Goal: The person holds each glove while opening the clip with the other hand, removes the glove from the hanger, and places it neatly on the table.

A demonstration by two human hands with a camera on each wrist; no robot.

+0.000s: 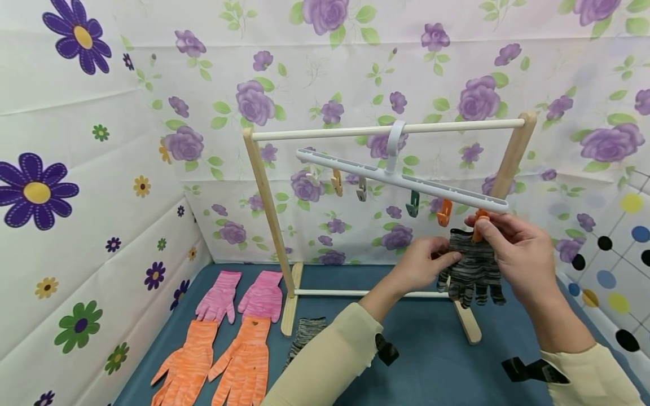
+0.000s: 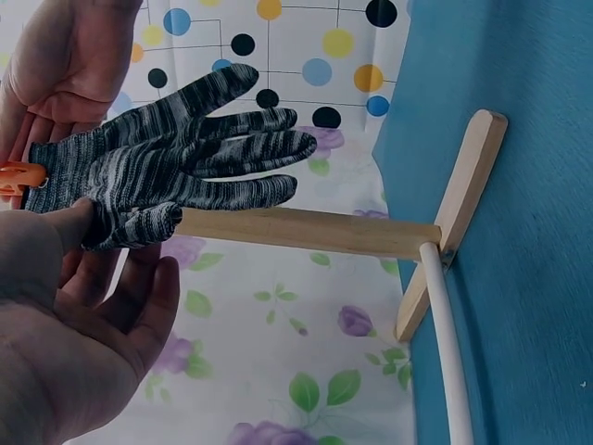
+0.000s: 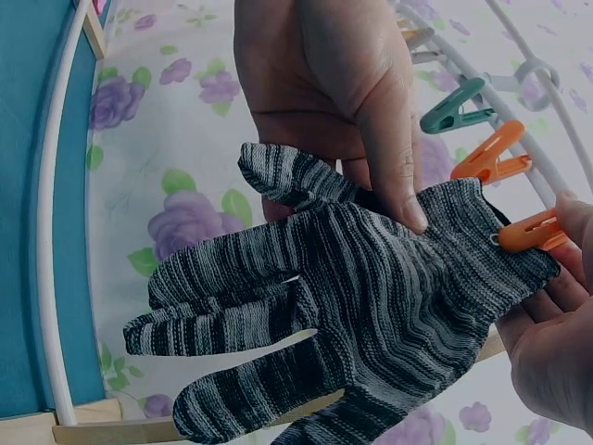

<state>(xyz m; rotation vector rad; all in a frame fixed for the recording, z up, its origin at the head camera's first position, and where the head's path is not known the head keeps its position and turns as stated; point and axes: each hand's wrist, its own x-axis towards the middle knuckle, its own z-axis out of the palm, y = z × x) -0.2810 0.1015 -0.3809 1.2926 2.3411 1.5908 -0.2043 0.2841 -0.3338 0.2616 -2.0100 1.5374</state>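
Note:
A black-and-grey striped knit glove (image 1: 474, 268) hangs fingers down below the right end of a white clip hanger (image 1: 431, 185). My left hand (image 1: 424, 262) pinches the glove near its thumb side, with the thumb on the near face. At the cuff, my right hand (image 1: 528, 254) grips an orange clothespin (image 3: 530, 234) between thumb and fingers. That clothespin's tip lies over the cuff edge. Beside it on the hanger are a second orange clothespin (image 1: 444, 212) and a green clothespin (image 1: 413, 204).
The hanger hooks over the white top rod (image 1: 325, 133) of a wooden-legged rack. Grey (image 1: 361, 189) and yellow clothespins (image 1: 337, 182) hang farther left. Pink gloves (image 1: 261, 296) and orange gloves (image 1: 244, 361) lie on the blue table; another striped glove (image 1: 307, 332) is partly behind my left sleeve.

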